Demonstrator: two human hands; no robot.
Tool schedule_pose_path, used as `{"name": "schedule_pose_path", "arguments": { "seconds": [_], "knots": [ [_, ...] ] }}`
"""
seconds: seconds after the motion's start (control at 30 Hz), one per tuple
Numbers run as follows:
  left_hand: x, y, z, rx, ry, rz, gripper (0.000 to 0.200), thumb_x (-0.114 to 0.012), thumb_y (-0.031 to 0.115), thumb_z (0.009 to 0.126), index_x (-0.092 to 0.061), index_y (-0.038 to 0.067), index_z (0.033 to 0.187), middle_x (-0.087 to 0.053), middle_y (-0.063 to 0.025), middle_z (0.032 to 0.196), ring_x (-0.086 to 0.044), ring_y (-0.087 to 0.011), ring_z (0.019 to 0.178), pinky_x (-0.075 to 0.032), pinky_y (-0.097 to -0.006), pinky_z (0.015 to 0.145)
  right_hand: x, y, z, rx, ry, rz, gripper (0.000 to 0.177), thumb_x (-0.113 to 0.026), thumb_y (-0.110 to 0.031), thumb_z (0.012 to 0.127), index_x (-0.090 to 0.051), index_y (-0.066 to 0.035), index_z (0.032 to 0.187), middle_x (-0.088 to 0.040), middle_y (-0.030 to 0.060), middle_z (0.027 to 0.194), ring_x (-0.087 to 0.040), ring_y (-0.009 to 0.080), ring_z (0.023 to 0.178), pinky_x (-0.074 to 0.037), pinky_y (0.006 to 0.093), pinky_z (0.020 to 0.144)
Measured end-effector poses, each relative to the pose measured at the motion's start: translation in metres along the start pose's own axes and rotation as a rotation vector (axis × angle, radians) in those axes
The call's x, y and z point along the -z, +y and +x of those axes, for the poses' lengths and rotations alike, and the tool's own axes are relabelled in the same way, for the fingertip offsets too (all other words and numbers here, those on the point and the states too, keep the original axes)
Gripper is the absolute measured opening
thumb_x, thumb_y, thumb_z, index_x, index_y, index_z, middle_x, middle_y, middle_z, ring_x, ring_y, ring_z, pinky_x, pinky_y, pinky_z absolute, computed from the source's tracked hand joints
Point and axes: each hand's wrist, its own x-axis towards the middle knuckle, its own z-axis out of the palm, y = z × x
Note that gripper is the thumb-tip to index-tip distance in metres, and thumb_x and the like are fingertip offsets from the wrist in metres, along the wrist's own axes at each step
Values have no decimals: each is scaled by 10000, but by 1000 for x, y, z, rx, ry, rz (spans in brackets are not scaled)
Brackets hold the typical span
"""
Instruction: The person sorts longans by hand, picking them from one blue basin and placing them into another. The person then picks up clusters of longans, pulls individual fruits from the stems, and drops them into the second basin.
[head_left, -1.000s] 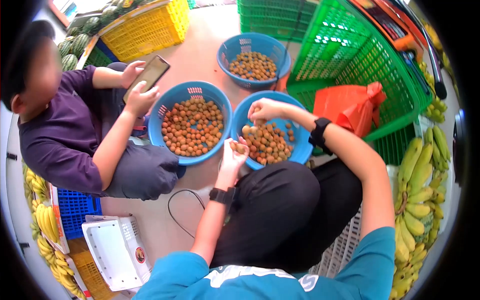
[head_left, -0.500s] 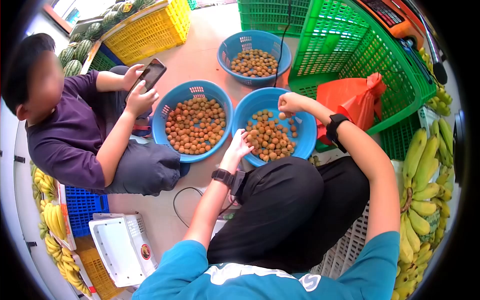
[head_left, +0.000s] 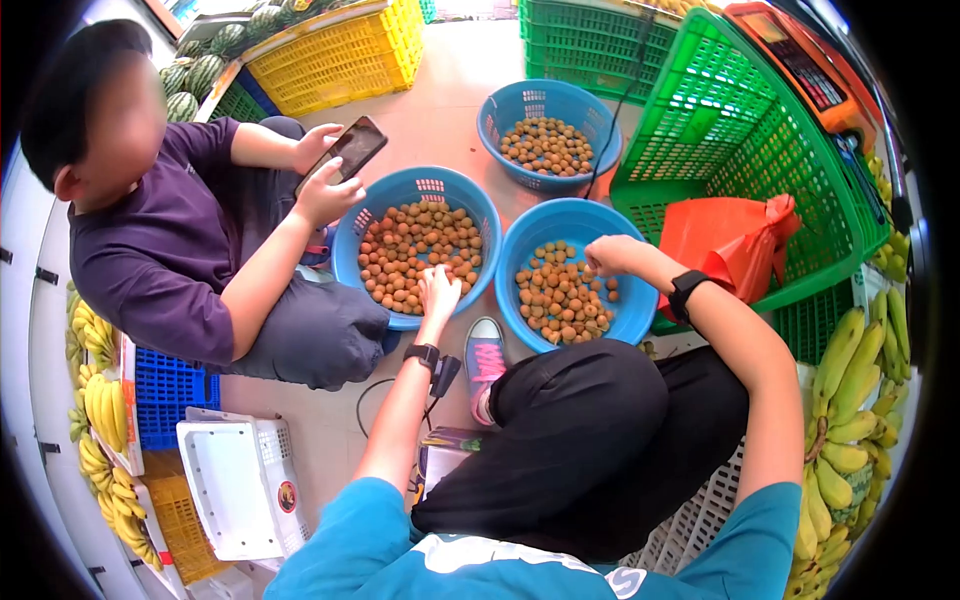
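My left hand [head_left: 438,293] reaches over the near rim of the left blue basin [head_left: 346,262], its fingers drawn together at the brown longans [head_left: 415,240] there. Whatever lies between those fingertips is hidden. Over the right blue basin [head_left: 632,312], my right hand [head_left: 612,256] has its fingers curled closed above the longans [head_left: 560,290]; I cannot make out what they hold. This basin shows bare blue floor around its fruit. Each of my wrists wears a dark band.
A seated person [head_left: 160,250] at the left holds a phone [head_left: 345,150]. A third blue basin [head_left: 497,112] of longans stands behind. A green crate [head_left: 760,130] holds a red bag [head_left: 715,240]. Bananas [head_left: 840,430] line the right side; a white crate [head_left: 232,490] stands lower left.
My left hand has moved from the right basin to the left basin, and its spread fingers have drawn together. My right hand stays over the right basin. The view has shifted slightly.
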Motion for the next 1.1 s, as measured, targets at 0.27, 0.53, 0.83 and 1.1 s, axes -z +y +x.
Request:
{"name": "schedule_pose_path", "arguments": {
  "seconds": [0.27, 0.53, 0.83, 1.1],
  "knots": [
    [-35, -35, 15, 395, -376, 134, 581, -531, 350, 694, -341, 195, 1220, -294, -144, 1236, -291, -364, 1137, -281, -513, 889, 39, -48, 11, 206, 200, 124, 312, -517, -131, 736, -481, -51, 1036, -554, 183, 936, -546, 318, 875, -449, 382, 746],
    [-47, -39, 8, 278, -78, 209, 391, -556, 256, 710, -483, 173, 1085, -347, -172, 1138, -401, -425, 974, -348, -513, 789, 148, -184, 49, 481, 710, 187, 299, -486, -112, 754, -476, -101, 1052, -566, 134, 742, -559, 283, 676, -456, 361, 609],
    [-45, -34, 4, 142, -60, 150, 290, -538, 160, 714, -478, 13, 957, -364, -189, 1040, -483, -391, 883, -444, -450, 705, 199, -250, 128, 506, 875, -19, 252, -507, -116, 746, -529, -105, 997, -588, 124, 757, -574, 262, 710, -458, 345, 627],
    [-36, -32, 3, 137, -187, 109, 377, -573, 146, 694, -445, 40, 1033, -364, -192, 1067, -443, -376, 974, -437, -443, 746, 221, -256, 111, 518, 915, -7, 198, -493, -118, 763, -569, -104, 945, -595, 118, 738, -586, 243, 717, -459, 328, 628]
  ]
}}
